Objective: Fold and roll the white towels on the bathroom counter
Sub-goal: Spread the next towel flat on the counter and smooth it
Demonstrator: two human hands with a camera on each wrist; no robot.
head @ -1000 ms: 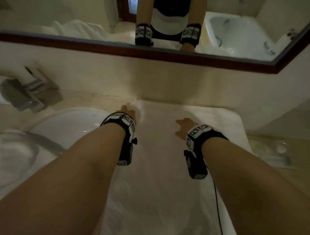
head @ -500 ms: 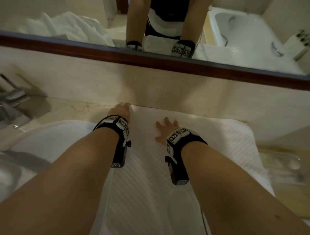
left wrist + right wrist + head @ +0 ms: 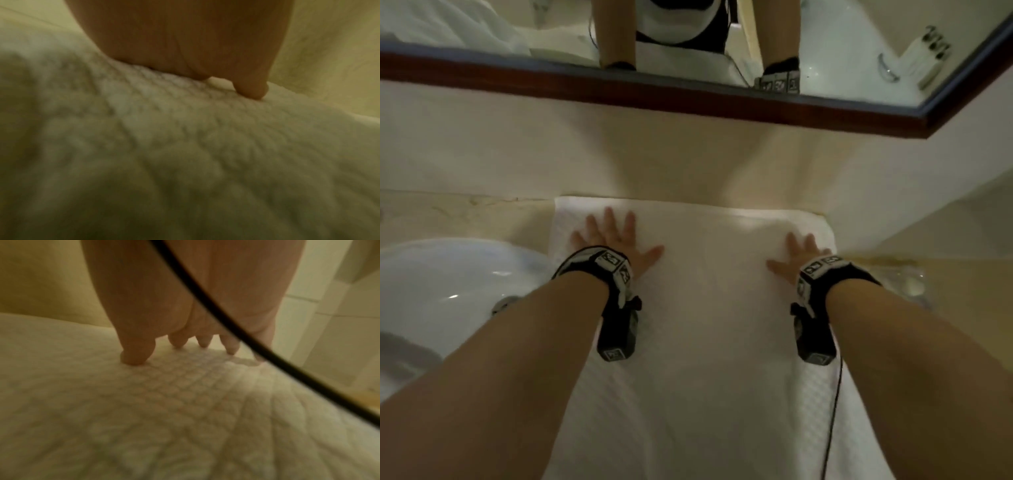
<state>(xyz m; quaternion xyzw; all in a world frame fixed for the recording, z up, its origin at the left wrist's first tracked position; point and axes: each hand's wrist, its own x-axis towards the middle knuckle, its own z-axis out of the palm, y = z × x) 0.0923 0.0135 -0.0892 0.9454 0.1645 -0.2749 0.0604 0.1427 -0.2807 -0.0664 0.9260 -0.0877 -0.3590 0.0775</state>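
Item: one white towel (image 3: 709,342), waffle-textured, spread flat on my bench (image 3: 465,212), its far edge along the bench's back edge at the wall, its near end running toward me past the front edge. My left hand (image 3: 616,240): fingers straight and spread, palm down, pressing the towel near its far left corner. My right hand (image 3: 796,255): likewise flat, fingers splayed, resting on the towel near its far right corner; gripping nothing. White sink (image 3: 448,281) beside the towel's left edge. Wood-framed mirror (image 3: 654,99) on the wall above the bench's back edge. Black cable (image 3: 226,327) trailing from my right wrist.
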